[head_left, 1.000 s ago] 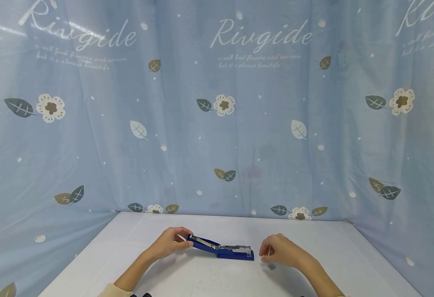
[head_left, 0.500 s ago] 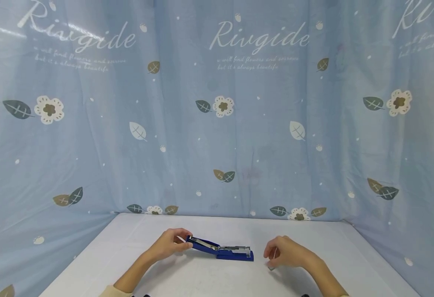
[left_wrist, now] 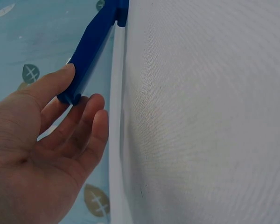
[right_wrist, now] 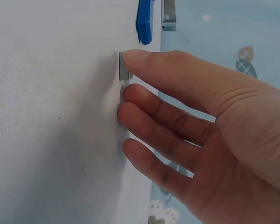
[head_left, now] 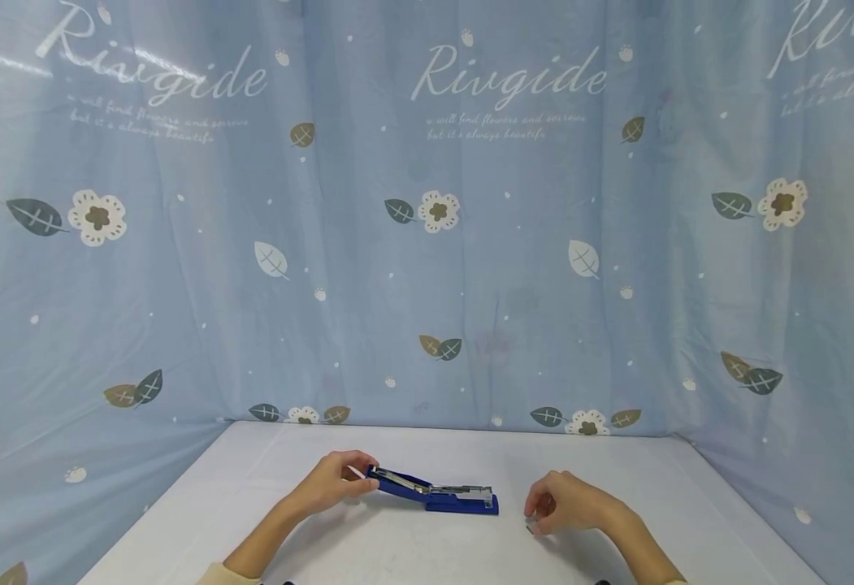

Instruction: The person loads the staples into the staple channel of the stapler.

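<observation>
A blue stapler [head_left: 463, 504] stands unfolded on the white table, its metal staple channel exposed and its top arm swung back to the left. My left hand [head_left: 333, 478] pinches the end of that raised arm; in the left wrist view, the thumb [left_wrist: 60, 79] lies on the blue plastic. Right of the stapler, apart from it, my right hand [head_left: 567, 504] is low over the table, fingers curled. A small grey strip of staples [right_wrist: 123, 66] is at its thumb tip, pinched just at the tabletop. The index finger is hidden in the right wrist view.
The white table [head_left: 397, 552] reaches back to a blue patterned curtain [head_left: 514, 244], which also hangs along both sides.
My right hand has moved slightly right and down onto the strip of staples, which lay apart from the fingers before. My left hand and the stapler stay in place.
</observation>
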`<state>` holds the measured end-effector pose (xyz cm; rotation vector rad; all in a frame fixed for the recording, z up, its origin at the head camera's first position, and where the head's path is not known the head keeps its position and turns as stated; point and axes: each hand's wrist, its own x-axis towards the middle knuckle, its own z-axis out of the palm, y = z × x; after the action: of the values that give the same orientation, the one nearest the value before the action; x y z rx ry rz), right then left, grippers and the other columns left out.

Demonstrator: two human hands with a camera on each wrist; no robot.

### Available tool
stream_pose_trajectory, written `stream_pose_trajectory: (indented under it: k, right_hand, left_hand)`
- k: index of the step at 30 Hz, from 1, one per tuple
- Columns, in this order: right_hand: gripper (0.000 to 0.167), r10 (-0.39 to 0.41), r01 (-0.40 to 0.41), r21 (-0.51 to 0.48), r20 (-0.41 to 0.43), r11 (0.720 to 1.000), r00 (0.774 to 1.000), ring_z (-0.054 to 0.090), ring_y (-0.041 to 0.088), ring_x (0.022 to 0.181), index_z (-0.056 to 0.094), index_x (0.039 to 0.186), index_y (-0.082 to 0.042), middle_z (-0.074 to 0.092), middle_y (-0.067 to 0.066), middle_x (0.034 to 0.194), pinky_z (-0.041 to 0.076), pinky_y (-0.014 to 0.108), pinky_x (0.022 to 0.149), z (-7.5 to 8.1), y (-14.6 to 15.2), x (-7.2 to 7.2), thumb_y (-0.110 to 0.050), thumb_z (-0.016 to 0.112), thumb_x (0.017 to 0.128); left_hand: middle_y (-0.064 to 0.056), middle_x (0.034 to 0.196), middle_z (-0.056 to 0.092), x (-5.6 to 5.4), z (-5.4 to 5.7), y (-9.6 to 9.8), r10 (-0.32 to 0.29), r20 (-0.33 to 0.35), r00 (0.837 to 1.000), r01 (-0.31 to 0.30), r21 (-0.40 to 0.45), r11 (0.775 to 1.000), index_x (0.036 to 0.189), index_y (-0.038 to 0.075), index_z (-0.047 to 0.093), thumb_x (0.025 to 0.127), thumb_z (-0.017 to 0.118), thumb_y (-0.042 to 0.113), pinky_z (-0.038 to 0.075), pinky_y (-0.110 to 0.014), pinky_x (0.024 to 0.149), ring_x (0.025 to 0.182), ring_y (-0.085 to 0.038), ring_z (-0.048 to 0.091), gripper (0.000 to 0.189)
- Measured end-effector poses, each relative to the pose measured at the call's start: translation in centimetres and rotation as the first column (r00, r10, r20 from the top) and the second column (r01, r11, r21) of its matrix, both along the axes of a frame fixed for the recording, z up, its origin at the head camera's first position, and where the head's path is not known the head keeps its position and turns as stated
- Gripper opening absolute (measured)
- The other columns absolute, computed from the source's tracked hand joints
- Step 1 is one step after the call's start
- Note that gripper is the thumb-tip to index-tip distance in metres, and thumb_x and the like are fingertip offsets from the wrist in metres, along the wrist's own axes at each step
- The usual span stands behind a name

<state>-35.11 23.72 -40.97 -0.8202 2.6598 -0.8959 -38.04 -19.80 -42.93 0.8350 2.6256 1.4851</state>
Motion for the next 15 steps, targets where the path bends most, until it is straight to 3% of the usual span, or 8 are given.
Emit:
stream_pose_trajectory:
  k: [6, 11, 15]
  right_hand:
    - [0.014, 0.005, -0.005, -0.001, -0.001, 1.000, 1.000, 0.054, 0.009, 0.065, 0.072, 0.087, -0.011, 0.064, 0.000, 0.075, 0.044, 0.020, 0.058, -0.1, 0.3, -0.1, -0.013, 0.082, 0.077]
    - [0.013, -0.021, 0.021, 0.023, 0.008, 1.000, 1.000, 0.053, 0.010, 0.066, 0.072, 0.087, -0.012, 0.063, -0.002, 0.074, 0.044, 0.021, 0.059, -0.2, 0.3, -0.2, -0.012, 0.081, 0.077]
    - [0.013, -0.026, 0.026, 0.015, 0.020, 1.000, 0.999, 0.053, 0.011, 0.066, 0.072, 0.086, -0.011, 0.063, -0.001, 0.074, 0.043, 0.021, 0.058, -0.3, 0.4, -0.1, -0.010, 0.081, 0.077]
  left_hand:
    - [-0.016, 0.102, 0.067, 0.4, 0.3, 0.3, 0.030, -0.014, 0.999, -0.030, -0.040, 0.999, 0.118, 0.000, 0.064, 0.091, 0.069, 0.014, 0.059, -0.033, 0.066, 0.081, -0.020, 0.066, 0.031]
    - [-0.018, 0.102, 0.067, 1.0, 0.9, 0.6, 0.034, -0.027, 0.999, -0.036, -0.057, 0.998, 0.118, -0.002, 0.064, 0.091, 0.069, 0.013, 0.056, -0.024, 0.065, 0.082, -0.022, 0.066, 0.031]
    - [-0.017, 0.102, 0.067, 0.6, 0.5, 0.5, 0.035, -0.031, 0.999, -0.037, -0.066, 0.997, 0.118, -0.002, 0.064, 0.091, 0.069, 0.014, 0.054, -0.020, 0.064, 0.082, -0.022, 0.066, 0.031]
